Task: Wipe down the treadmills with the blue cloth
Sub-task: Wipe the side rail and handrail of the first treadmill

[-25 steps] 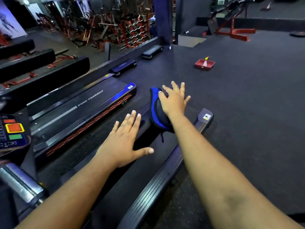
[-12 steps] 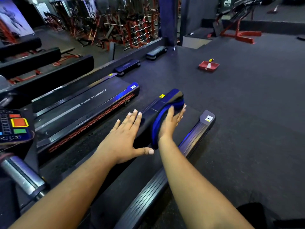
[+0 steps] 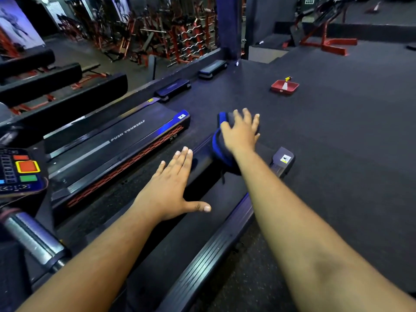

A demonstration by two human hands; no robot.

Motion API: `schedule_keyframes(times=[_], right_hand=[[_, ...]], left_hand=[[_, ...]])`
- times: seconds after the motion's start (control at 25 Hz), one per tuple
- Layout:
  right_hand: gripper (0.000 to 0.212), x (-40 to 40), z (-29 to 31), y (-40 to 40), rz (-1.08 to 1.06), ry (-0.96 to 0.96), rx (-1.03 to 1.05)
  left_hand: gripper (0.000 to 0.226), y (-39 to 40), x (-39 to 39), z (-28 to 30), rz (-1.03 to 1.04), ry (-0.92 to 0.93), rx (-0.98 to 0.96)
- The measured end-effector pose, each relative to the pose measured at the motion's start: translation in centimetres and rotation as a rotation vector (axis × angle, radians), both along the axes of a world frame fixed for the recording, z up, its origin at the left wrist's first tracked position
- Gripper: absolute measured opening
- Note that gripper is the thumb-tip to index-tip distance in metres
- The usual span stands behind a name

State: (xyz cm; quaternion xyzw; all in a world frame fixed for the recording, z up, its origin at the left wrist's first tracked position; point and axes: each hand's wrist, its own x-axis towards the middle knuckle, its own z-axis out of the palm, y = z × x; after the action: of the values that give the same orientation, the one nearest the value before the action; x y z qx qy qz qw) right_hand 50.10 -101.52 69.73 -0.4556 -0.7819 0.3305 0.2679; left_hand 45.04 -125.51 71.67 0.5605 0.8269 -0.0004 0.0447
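Note:
My right hand (image 3: pixel 242 132) presses the blue cloth (image 3: pixel 218 144) flat against the far end of the near treadmill's left side rail, fingers spread over it. The cloth is dark with a bright blue edge and bunches under my palm. My left hand (image 3: pixel 172 188) lies flat and open on the black running belt (image 3: pixel 191 230) of this treadmill, thumb out to the right, holding nothing. A second treadmill (image 3: pixel 117 143) marked "PUSH YOURSELF" lies parallel on the left.
The near treadmill's right side rail (image 3: pixel 209 262) ends in a grey cap (image 3: pixel 283 159). A console with coloured buttons (image 3: pixel 20 170) and a metal handle (image 3: pixel 33 239) sit at the left. A red tray (image 3: pixel 284 86) stands on the dark floor beyond. Step platforms and weight racks line the back.
My right hand has slid the cloth away from me, back to the far end of the rail, and its fingers have spread. My left hand stays flat on the belt.

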Motion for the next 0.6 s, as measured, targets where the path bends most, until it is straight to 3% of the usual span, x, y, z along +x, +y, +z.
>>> schedule_keyframes(times=[0.12, 0.2, 0.36, 0.44, 0.48, 0.56, 0.6], right_hand=[[0.063, 1.6, -2.8, -7.8, 0.263, 0.06, 0.276], [0.062, 2.7, -3.2, -7.4, 0.391, -0.021, 0.4], [0.054, 0.5, 0.1, 1.2, 0.196, -0.203, 0.329], [0.057, -0.1, -0.1, -1.3, 0.032, -0.08, 0.211], [0.056, 0.1, -1.1, -4.2, -0.006, 0.087, 0.193], [0.054, 1.6, -3.9, -10.9, 0.078, 0.347, 0.202], [0.055, 2.8, -5.0, -12.5, 0.157, 0.326, 0.251]], left_hand=[[0.148, 0.1, -0.2, 0.2, 0.017, -0.035, 0.027], [0.151, 0.1, -0.2, 0.2, 0.022, -0.058, 0.015], [0.147, 0.0, 0.0, 0.2, 0.025, -0.043, 0.045], [0.14, -0.4, 0.2, 0.3, 0.014, -0.057, 0.078], [0.136, -0.8, 0.1, 0.4, 0.007, -0.059, 0.098], [0.129, -2.1, -0.1, 0.6, -0.011, -0.012, 0.1], [0.126, -3.0, -0.2, 0.4, -0.029, 0.037, 0.065]])
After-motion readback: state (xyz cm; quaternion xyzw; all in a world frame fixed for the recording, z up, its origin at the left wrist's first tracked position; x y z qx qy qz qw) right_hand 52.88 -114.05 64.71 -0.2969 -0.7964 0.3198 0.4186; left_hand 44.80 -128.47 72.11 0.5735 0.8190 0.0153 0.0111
